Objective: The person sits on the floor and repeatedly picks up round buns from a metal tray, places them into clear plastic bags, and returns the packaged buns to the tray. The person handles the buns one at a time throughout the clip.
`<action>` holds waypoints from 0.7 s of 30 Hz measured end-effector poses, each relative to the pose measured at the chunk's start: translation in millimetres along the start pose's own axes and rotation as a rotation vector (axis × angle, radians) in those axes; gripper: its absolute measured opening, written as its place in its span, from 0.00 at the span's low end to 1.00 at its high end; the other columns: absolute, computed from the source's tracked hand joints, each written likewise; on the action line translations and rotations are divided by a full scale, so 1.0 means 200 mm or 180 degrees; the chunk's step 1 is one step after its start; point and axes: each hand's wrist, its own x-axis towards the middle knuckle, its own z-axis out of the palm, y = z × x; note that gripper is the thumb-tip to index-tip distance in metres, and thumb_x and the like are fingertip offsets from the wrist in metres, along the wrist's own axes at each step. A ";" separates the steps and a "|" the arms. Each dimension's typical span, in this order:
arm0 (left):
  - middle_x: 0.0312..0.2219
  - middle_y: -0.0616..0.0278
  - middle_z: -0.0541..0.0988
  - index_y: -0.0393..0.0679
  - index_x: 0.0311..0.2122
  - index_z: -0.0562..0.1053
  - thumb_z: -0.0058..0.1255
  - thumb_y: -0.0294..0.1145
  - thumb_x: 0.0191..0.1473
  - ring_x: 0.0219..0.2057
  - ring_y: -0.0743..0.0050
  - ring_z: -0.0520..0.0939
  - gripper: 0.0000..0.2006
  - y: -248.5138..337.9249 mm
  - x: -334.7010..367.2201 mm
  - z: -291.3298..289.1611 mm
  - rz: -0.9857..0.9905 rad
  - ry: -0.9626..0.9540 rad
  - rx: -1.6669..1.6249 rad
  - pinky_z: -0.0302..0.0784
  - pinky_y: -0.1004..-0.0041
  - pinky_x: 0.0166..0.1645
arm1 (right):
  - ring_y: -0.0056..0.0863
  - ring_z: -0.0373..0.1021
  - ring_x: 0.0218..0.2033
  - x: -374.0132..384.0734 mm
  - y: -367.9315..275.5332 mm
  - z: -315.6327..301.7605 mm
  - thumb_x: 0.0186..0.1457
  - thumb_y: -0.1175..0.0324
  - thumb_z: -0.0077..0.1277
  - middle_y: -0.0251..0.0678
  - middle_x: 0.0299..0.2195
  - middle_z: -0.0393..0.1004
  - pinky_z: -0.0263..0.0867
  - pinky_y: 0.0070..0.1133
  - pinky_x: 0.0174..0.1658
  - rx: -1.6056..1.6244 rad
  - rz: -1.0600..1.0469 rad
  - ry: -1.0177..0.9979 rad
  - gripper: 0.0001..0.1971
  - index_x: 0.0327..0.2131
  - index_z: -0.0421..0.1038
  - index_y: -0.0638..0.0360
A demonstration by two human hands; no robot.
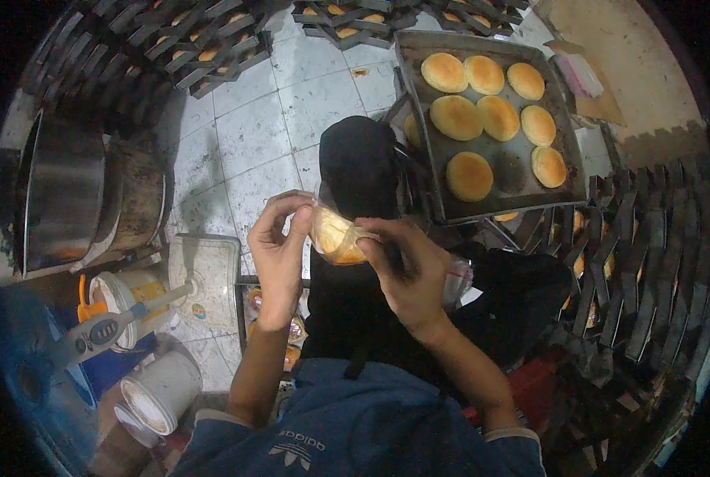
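A round golden bun in a clear plastic bag (336, 237) is held up between my two hands, above my dark-trousered legs. My left hand (279, 232) pinches the bag's left edge between thumb and fingers. On the other side, my right hand (407, 258) is closed on the bag's right edge. Ahead and to the right, a dark metal baking tray (494, 208) carries several browned round buns (468, 176), spaced apart.
Stacked metal racks of buns (609, 262) stand at right and along the far side. On the left are large metal pots (69, 191), a platform scale (204, 278) and white buckets (160, 389). Packed buns (291, 358) lie low beside my left forearm. White tiles (259, 143) cover the floor.
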 end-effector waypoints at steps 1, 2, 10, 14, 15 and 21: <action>0.40 0.57 0.79 0.35 0.38 0.76 0.55 0.27 0.59 0.44 0.74 0.77 0.06 0.03 0.01 0.01 -0.0032 -0.0032 -0.0040 0.72 0.73 0.51 | 0.25 0.77 0.36 0.02 -0.02 0.01 0.55 0.74 0.58 0.38 0.38 0.80 0.72 0.21 0.42 0.0104 -0.0234 0.0119 0.07 0.39 0.77 0.63; 0.40 0.57 0.79 0.34 0.38 0.76 0.55 0.28 0.59 0.44 0.74 0.77 0.07 0.06 0.02 0.03 -0.0063 0.0013 0.0020 0.72 0.73 0.51 | 0.27 0.77 0.35 0.05 -0.05 0.02 0.54 0.73 0.59 0.38 0.35 0.81 0.72 0.22 0.40 0.0195 -0.0307 0.0270 0.07 0.38 0.78 0.62; 0.31 0.61 0.77 0.35 0.36 0.74 0.52 0.37 0.61 0.37 0.74 0.76 0.13 0.25 0.23 0.02 -0.0618 0.0551 0.0474 0.69 0.73 0.47 | 0.21 0.76 0.33 0.33 -0.09 -0.10 0.52 0.69 0.63 0.38 0.31 0.81 0.71 0.20 0.38 -0.0391 -0.0238 0.0210 0.09 0.33 0.79 0.65; 0.27 0.71 0.73 0.43 0.29 0.72 0.52 0.36 0.61 0.33 0.83 0.69 0.11 -0.09 -0.11 -0.09 -0.2085 0.0282 0.0363 0.64 0.76 0.43 | 0.25 0.75 0.27 0.01 0.12 -0.13 0.51 0.62 0.64 0.40 0.26 0.80 0.70 0.23 0.32 -0.0924 0.0297 -0.0134 0.13 0.28 0.80 0.65; 0.25 0.73 0.71 0.44 0.26 0.69 0.52 0.35 0.62 0.31 0.86 0.66 0.12 -0.19 -0.16 -0.10 -0.1732 0.0004 -0.0063 0.61 0.79 0.39 | 0.28 0.75 0.24 -0.02 0.21 -0.12 0.50 0.59 0.64 0.41 0.25 0.80 0.69 0.24 0.30 -0.0954 0.0903 -0.0181 0.14 0.27 0.81 0.64; 0.19 0.75 0.67 0.46 0.21 0.66 0.52 0.36 0.62 0.24 0.88 0.63 0.17 -0.34 -0.21 -0.11 -0.1272 0.0188 0.0167 0.55 0.80 0.28 | 0.23 0.75 0.31 -0.09 0.40 -0.06 0.55 0.59 0.60 0.41 0.26 0.80 0.70 0.24 0.34 0.1319 0.2353 0.0840 0.16 0.34 0.78 0.66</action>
